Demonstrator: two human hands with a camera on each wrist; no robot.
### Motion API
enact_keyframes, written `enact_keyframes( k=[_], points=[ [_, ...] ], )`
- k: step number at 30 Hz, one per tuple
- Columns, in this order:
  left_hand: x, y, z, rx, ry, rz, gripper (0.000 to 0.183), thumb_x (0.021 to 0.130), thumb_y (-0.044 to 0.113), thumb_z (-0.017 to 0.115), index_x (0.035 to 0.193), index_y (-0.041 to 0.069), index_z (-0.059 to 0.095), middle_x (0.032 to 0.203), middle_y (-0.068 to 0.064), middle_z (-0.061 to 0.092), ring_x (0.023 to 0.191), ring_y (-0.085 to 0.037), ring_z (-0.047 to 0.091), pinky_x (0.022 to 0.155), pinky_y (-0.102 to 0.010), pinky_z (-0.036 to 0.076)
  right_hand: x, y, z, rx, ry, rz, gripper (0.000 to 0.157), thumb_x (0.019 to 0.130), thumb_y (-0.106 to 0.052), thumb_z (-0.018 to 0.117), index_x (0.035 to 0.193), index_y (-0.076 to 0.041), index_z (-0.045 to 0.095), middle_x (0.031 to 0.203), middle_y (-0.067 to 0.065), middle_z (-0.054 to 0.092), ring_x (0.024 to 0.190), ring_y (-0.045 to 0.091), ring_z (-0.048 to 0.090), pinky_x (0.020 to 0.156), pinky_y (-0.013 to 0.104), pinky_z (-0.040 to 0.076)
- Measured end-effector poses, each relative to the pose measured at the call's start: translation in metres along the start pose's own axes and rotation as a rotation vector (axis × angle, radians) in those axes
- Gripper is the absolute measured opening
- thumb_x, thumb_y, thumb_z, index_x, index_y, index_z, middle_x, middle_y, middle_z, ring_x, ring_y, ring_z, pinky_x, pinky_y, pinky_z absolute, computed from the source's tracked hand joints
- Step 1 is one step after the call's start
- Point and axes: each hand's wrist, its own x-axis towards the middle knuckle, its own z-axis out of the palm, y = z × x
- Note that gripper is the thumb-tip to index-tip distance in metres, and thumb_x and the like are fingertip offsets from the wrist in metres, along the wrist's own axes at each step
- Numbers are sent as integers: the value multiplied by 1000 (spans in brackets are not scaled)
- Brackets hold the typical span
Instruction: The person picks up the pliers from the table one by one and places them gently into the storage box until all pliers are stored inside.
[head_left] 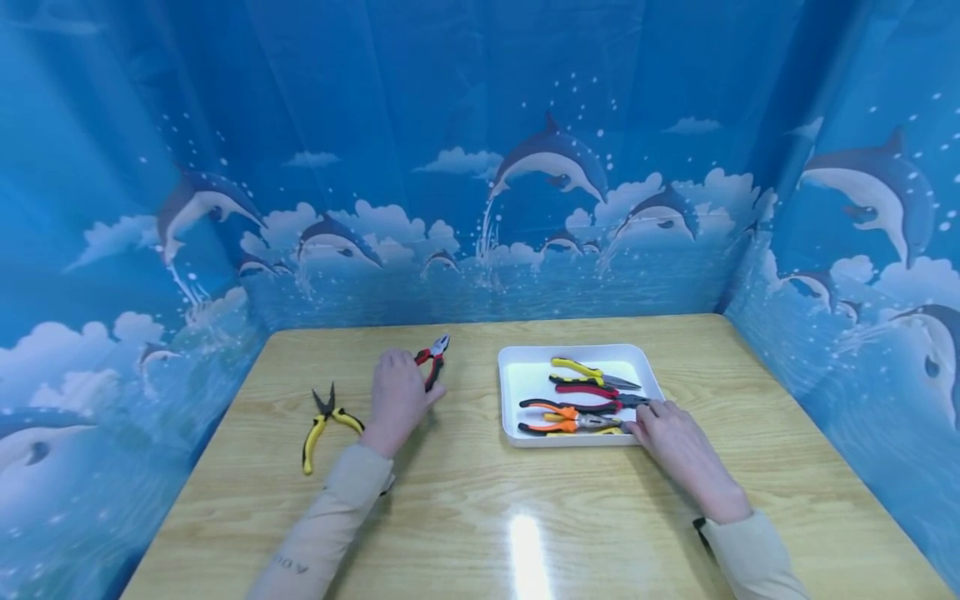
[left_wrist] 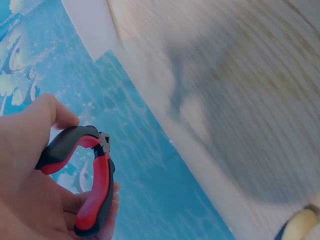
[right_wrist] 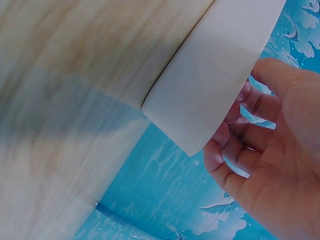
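My left hand (head_left: 399,396) holds red-and-black pliers (head_left: 431,362) by their spread handles, with the short metal head pointing away. In the left wrist view, the thumb lies on one handle of the pliers (left_wrist: 102,187) and the fingers lie behind the other. At the right end of a white tray (head_left: 517,435) is my right hand (head_left: 686,446), its bent fingers at the rim. The right wrist view hides its fingertips behind the tray wall (right_wrist: 200,85). Inside lie yellow-and-black pliers (head_left: 581,369), red-and-black pliers (head_left: 581,388) and orange-and-black pliers (head_left: 562,425), with more yellow showing beneath.
Yellow long-nose pliers (head_left: 318,429) lie spread on the wooden table (head_left: 450,517), left of my left hand. A blue dolphin-print curtain (head_left: 375,167) stands behind the table and along both sides.
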Motion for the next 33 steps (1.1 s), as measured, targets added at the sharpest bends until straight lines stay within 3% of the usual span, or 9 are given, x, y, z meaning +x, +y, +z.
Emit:
enact_keyframes(
  k=[3, 9, 17, 25, 33],
  points=[
    [2, 5, -4, -18, 11, 20, 88, 83, 68, 70, 105, -17, 62, 102, -27, 64, 97, -37, 60, 91, -44, 50, 0, 0, -1, 4, 4, 0, 19, 93, -18, 73, 87, -2, 64, 76, 4, 53, 68, 20, 48, 62, 38, 44],
    [8, 19, -12, -46, -62, 20, 89, 86, 69, 66, 113, -16, 59, 111, -28, 62, 106, -37, 58, 100, -45, 47, 0, -1, -2, 10, -21, 14, 18, 94, -19, 72, 89, -3, 65, 77, 3, 54, 69, 19, 47, 63, 38, 44],
    [16, 40, -19, -125, -37, 38, 75, 89, 65, 63, 105, -9, 59, 101, -19, 58, 97, -31, 55, 94, -42, 48, 0, 0, -2, 1, -24, 11, 18, 94, -19, 72, 89, -3, 65, 78, 4, 54, 69, 19, 47, 63, 38, 44],
    [37, 63, -15, -220, -46, 157, 75, 89, 64, 64, 112, -8, 60, 107, -19, 60, 101, -30, 56, 98, -42, 48, 0, 0, -2, 0, -30, 17, 18, 94, -19, 72, 89, -3, 65, 77, 3, 54, 70, 19, 46, 63, 38, 45],
    [57, 88, -15, -225, -163, 315, 79, 94, 63, 59, 129, -8, 55, 116, -18, 56, 106, -28, 53, 103, -42, 44, 0, -1, -2, 4, -24, 24, 18, 94, -19, 72, 90, -3, 65, 78, 4, 54, 71, 20, 48, 65, 38, 45]
  ],
)
